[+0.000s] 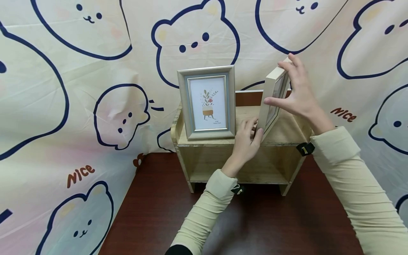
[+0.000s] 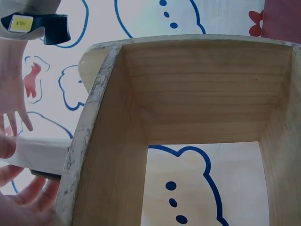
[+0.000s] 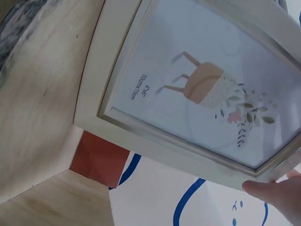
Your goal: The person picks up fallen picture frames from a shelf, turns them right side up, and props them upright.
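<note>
A cream picture frame stands turned edge-on over the right part of a small wooden shelf. My right hand holds its upper part, thumb on the near side edge and fingers at the top. At the frame's lower corner my left hand pinches it between thumb and fingers. In the right wrist view the held frame shows a print of a potted plant behind glass. A second picture frame, silvery with a blue-grey inner border, stands upright on the shelf's left side, facing me.
The shelf has an open lower compartment and raised side panels. It stands on a dark red-brown table. Behind hangs a cloth backdrop printed with cartoon bears. A brown strip shows behind the shelf's top.
</note>
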Available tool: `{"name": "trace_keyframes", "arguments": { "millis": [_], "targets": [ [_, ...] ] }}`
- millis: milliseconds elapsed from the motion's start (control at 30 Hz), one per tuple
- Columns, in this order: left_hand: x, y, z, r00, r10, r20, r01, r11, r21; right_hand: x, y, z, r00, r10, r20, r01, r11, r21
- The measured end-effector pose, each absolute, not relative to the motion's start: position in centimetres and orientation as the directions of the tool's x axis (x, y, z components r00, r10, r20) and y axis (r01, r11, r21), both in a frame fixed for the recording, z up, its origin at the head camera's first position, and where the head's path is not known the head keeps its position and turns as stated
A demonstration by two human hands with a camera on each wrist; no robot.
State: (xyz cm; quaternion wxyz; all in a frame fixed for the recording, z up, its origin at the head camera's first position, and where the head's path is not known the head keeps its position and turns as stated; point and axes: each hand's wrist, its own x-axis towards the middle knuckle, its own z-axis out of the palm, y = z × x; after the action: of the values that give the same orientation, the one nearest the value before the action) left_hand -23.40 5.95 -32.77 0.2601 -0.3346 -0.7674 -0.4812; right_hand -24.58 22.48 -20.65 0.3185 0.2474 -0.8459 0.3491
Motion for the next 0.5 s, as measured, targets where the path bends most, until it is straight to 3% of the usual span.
{"name": "trace_keyframes", "arguments": {
  "millis": [300, 500],
  "targets": [
    [-23.53, 5.90, -32.61, -0.667, 0.291, 0.687, 0.745, 0.230, 0.626, -24.75, 22.28, -20.65, -0.646, -0.199, 0.737, -0.672, 0.606, -0.425],
    [-23.63, 5.86, -32.76, -0.642, 0.300, 0.706, 0.766, 0.224, 0.603, -24.81, 22.89, -20.17, -0.706, -0.256, 0.661, -0.697, 0.415, -0.584]
  ]
}}
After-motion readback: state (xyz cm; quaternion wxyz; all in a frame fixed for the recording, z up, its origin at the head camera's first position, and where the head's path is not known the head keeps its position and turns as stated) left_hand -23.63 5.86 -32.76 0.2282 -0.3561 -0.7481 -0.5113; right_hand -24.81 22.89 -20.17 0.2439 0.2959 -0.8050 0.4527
